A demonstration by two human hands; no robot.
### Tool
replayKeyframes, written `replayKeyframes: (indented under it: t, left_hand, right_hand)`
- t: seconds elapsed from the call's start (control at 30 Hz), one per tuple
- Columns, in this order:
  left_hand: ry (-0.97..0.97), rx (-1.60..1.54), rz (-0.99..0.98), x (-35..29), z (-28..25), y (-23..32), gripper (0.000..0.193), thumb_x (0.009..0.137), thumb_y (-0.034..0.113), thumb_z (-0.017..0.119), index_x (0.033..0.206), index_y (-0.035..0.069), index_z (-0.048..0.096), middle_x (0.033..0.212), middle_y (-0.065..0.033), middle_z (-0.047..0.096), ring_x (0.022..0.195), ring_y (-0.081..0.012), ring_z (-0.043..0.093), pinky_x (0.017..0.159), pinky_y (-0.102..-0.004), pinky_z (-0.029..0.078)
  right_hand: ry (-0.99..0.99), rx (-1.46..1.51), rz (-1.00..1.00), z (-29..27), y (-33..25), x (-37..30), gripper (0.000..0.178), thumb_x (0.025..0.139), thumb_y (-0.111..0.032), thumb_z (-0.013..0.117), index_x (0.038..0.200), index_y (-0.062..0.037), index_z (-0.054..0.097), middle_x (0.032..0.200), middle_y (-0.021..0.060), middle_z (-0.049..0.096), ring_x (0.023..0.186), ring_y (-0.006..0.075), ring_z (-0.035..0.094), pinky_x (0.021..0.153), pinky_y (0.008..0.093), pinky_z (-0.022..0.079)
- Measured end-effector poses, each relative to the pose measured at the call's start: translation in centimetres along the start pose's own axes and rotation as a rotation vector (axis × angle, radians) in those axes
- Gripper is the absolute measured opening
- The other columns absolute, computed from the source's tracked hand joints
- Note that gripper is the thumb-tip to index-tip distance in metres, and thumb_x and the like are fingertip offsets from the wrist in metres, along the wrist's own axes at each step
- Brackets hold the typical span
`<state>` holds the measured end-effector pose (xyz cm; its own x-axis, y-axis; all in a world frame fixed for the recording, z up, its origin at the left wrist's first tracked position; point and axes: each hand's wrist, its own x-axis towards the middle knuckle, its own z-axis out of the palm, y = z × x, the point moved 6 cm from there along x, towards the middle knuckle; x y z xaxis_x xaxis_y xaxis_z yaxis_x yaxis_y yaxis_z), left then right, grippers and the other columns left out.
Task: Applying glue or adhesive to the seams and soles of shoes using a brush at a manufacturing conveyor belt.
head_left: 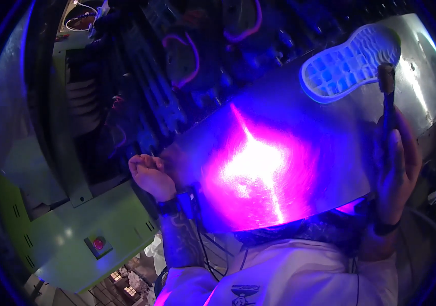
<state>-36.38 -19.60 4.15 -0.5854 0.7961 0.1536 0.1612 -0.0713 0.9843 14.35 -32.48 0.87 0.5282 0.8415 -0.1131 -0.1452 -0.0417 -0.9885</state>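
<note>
With its fingers, the right hand (400, 158) grasped a brush-like tool (388, 94), whose tip overlapped in view the shoe sole (348, 66) lying on the surface (340, 132). The left hand (152, 177) had its fingers loosely folded.

Sole (337, 71): pale blue, patterned with blue squares and, at one end, wavy ridges; tool (387, 81): dark handle, brown tip; table (279, 120): blue and magenta around white glare, silver-grey at right; cabinet (70, 265): green; button (98, 243): red.

Illegible lettering (247, 286) on shirt (299, 268)
</note>
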Motion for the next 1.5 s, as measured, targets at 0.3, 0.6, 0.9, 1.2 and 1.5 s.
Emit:
replayKeyframes:
  t: [0.3, 0.6, 0.9, 1.2, 1.5]
  left_hand:
    - [-0.111, -0.017, -0.026, 1.0, -1.4, -0.7, 0.016, 0.097, 0.001, 0.042, 0.090, 0.012, 0.049, 0.069, 0.0015, 0.040, 0.053, -0.0083, 0.038, 0.045, -0.0247, 0.032]
    - [-0.188, -0.066, 0.047, 1.9, 0.2, -4.5, 0.030, 0.085, -0.010, 0.035, 0.093, 0.008, 0.058, 0.072, -0.0038, 0.053, 0.062, -0.0132, 0.056, 0.055, -0.0276, 0.048]
    - [-0.223, -0.217, -0.022, 1.1, 2.4, -5.9, 0.025, 0.086, -0.007, 0.033, 0.084, 0.009, 0.053, 0.063, -0.0014, 0.047, 0.049, -0.0096, 0.048, 0.043, -0.0283, 0.038]
    - [-0.056, 0.222, 0.176, 0.3, 2.0, -4.8, 0.019, 0.088, 0.003, 0.044, 0.086, 0.006, 0.063, 0.072, -0.0153, 0.058, 0.069, -0.0262, 0.061, 0.068, -0.0424, 0.047]
    - [-0.116, 0.217, 0.180, 0.0, 2.2, -4.3, 0.016, 0.095, 0.009, 0.047, 0.091, 0.008, 0.062, 0.082, -0.0234, 0.064, 0.084, -0.0438, 0.066, 0.073, -0.0505, 0.049]
  right_hand:
    - [-0.018, -0.076, -0.007, 1.5, -2.1, -0.2, 0.037, 0.105, -0.014, 0.059, 0.138, 0.0025, 0.061, 0.094, -0.0045, 0.062, 0.071, 0.0005, 0.047, 0.061, 0.0188, 0.035]
    - [-0.112, 0.062, -0.143, 1.5, 0.7, 1.3, 0.038, 0.106, -0.019, 0.060, 0.138, 0.0008, 0.061, 0.094, -0.0017, 0.064, 0.076, 0.0039, 0.051, 0.067, 0.0224, 0.040]
    - [-0.092, 0.092, -0.214, 0.2, 3.5, 3.3, 0.039, 0.107, -0.023, 0.060, 0.138, 0.0005, 0.060, 0.085, -0.0052, 0.059, 0.060, 0.0000, 0.042, 0.050, 0.0189, 0.031]
    - [-0.105, -0.010, -0.265, 0.0, 4.6, 3.9, 0.038, 0.108, -0.027, 0.057, 0.137, -0.0027, 0.061, 0.083, -0.0059, 0.054, 0.060, 0.0011, 0.041, 0.050, 0.0204, 0.031]
    - [-0.096, -0.113, -0.396, 3.5, 5.4, 8.9, 0.038, 0.108, -0.027, 0.055, 0.136, -0.0017, 0.062, 0.084, -0.0023, 0.054, 0.068, 0.0046, 0.046, 0.056, 0.0229, 0.039]
